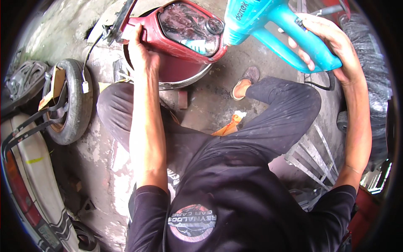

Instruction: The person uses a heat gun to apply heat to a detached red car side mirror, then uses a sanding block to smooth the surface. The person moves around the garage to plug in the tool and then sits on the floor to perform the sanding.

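Red headlight housing (184,31), upper centre of frame: rigid shell, clear lens likely fragile; your left hand (140,52) wraps its left edge, the safest hold. Blue heat gun (277,29), upper right: light, stiff; your right hand (331,40) clenches its handle.

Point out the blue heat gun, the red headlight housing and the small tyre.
blue heat gun (289,31), head view, on its body.
red headlight housing (189,27), head view, on its clear lens.
small tyre (79,101), head view, on its tread.

Turquoise heat gun (277,29), red headlight housing (184,31) with clear, maybe smoky lens, black tyre (73,103), dark grey trousers (281,113), black shirt (239,197), grey stained floor (100,155).
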A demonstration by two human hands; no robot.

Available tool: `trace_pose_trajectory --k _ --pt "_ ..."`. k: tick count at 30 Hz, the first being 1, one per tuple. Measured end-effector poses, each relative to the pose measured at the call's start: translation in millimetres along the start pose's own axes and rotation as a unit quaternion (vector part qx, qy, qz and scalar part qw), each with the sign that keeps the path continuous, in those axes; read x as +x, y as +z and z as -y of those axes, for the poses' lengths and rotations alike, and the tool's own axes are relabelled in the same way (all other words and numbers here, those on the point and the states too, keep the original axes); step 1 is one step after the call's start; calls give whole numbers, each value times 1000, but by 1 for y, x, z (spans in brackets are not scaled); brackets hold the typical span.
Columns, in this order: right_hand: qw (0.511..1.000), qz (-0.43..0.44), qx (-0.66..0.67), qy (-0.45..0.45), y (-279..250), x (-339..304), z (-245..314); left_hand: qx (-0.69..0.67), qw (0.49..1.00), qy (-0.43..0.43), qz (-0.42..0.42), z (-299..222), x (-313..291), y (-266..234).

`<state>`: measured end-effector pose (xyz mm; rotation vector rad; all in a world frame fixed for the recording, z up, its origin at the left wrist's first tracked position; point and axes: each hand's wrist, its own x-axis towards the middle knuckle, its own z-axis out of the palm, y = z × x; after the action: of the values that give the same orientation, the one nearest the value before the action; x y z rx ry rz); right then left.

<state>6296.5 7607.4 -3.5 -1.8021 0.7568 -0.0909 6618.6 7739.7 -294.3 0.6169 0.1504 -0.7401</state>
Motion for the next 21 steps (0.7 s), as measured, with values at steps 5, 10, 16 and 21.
trace_pose_trajectory --k 5,10,16,21 --pt "1000 -3 -23 -1 6 5 7 -4 1000 -14 -6 -1 6 -4" --pt "999 1 -41 30 13 12 23 -8 1000 17 -2 3 12 -6" --pt "996 22 -74 37 23 25 38 6 998 54 -16 3 -4 6" --pt "995 24 -92 40 27 30 43 15 997 58 -45 4 -3 8"
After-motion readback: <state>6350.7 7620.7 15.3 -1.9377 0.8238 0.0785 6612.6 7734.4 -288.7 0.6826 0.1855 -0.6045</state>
